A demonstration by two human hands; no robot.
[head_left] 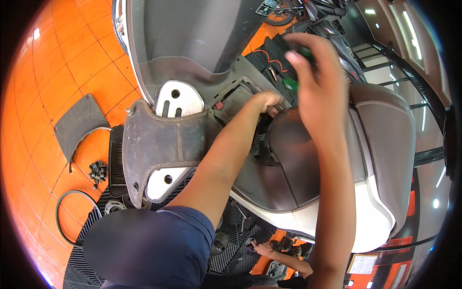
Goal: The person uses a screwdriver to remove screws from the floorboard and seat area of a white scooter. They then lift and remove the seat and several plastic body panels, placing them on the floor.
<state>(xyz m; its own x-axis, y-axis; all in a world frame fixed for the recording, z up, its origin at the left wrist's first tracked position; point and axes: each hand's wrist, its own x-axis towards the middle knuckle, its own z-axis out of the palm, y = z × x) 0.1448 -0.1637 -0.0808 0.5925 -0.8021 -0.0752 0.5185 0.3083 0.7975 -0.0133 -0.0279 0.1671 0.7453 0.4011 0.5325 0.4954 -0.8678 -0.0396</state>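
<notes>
My left hand (270, 101) reaches into the gap between a scooter's floorboard (238, 77) and the brown-grey panel (293, 154) under its seat. Its fingers are curled down there, and what they hold is hidden. Closer to me, my right hand (317, 84) is raised over that panel and smeared by motion. Its thumb and fingers close round a green-handled tool (290, 84), mostly covered by the hand. An opening with a small red part (219, 104) in it lies beside my left forearm.
A loose grey-black cover (159, 137) and white plates lie left of my arm. On the orange floor are a curved panel (82, 123) and a drive belt (57, 212). Another person's hand (263, 248) works below the scooter's side. The seat (385, 115) rises at right.
</notes>
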